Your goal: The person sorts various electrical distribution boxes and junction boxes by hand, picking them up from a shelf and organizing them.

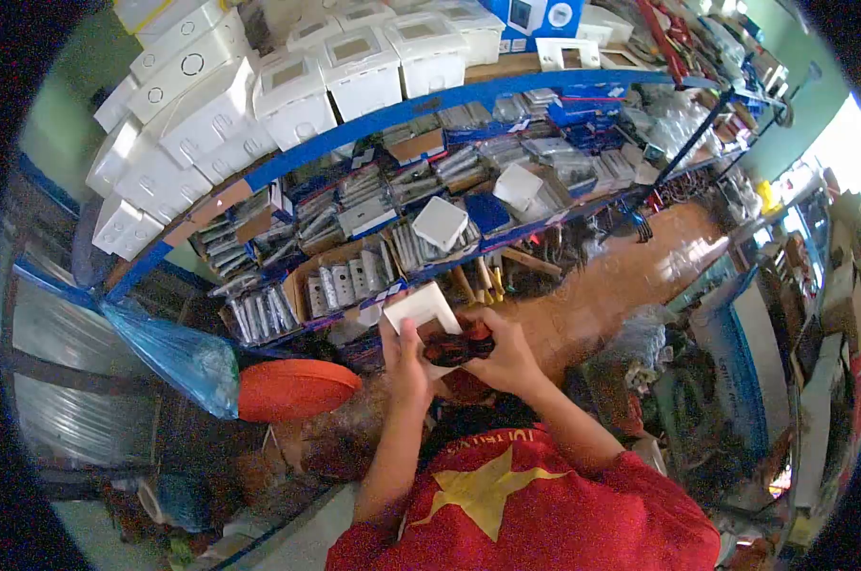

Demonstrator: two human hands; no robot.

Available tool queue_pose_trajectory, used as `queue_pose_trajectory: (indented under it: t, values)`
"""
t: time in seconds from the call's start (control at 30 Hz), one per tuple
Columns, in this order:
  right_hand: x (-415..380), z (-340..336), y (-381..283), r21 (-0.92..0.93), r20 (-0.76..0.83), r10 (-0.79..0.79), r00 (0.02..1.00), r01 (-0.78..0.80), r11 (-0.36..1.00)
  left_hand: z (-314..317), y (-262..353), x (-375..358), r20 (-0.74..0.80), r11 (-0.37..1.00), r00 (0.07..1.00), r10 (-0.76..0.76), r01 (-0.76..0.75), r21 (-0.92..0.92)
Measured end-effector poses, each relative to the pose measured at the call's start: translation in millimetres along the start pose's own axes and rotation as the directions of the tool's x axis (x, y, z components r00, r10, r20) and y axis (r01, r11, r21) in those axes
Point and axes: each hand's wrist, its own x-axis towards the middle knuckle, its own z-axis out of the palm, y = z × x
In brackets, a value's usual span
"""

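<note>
In front of my chest, my left hand is closed around the side of a white plastic frame, with the thumb lying against it. My right hand grips a dark reddish-brown object pressed close to the frame's opening. What kind of object it is I cannot make out. Some of my fingers are hidden behind these two things. Just beyond, a shelf edge carries two white square plates lying on packed goods.
A blue metal shelf curves across the front, with white plastic boxes on top and cartons of wrapped plates below. To the left are a red round tub and a blue plastic bag. Brown tiled floor extends right.
</note>
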Motion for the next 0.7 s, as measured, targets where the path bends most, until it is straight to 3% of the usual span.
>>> queue_pose_trajectory:
  t: [0.1,0.13,0.23,0.27,0.37,0.4,0.43,0.5,0.57,0.6,0.7]
  values:
    - [-1,20,6,0.221,-0.114,-0.013,0.993,0.038,0.975,-2,-13,-2,-0.067,0.946,0.970,0.235,-0.212,0.247]
    - [-2,23,10,0.164,-0.124,0.022,0.992,-0.002,0.986,-4,-17,-3,-0.063,0.894,0.944,0.324,-0.284,0.347]
    - [-13,16,-1,0.032,-0.288,-0.047,0.957,0.059,0.998,-20,-29,-13,0.078,0.812,0.960,0.270,-0.270,0.517]
    - [-14,16,1,0.118,-0.350,-0.025,0.936,0.070,0.990,-24,-30,-9,0.122,0.870,0.959,0.254,-0.282,0.405]
    - [-30,1,-11,-0.120,0.118,-0.162,0.980,0.176,0.977,-13,-18,-8,0.260,0.967,0.946,0.195,-0.230,0.112]
    - [-34,5,-15,-0.118,0.169,-0.232,0.958,0.253,0.960,-11,-8,-3,0.343,0.923,0.899,0.271,-0.344,0.173]
    - [-38,11,-19,-0.110,0.223,-0.300,0.928,0.330,0.938,-17,3,3,0.379,0.926,0.909,0.173,-0.281,0.252]
    - [-32,21,-26,-0.042,0.144,-0.431,0.891,0.441,0.896,-34,-1,25,0.466,0.988,0.880,0.094,-0.141,0.066]
    - [-28,25,-29,-0.048,0.102,-0.486,0.868,0.492,0.869,-32,3,24,0.518,0.999,0.855,0.012,-0.034,0.034]
    - [-23,25,-32,0.044,0.040,-0.426,0.904,0.424,0.905,-32,1,19,0.537,0.994,0.843,-0.028,0.078,-0.071]
    - [-11,20,-45,0.338,-0.115,-0.164,0.980,0.194,0.921,-5,29,-22,0.316,0.947,0.948,-0.028,0.126,-0.296]
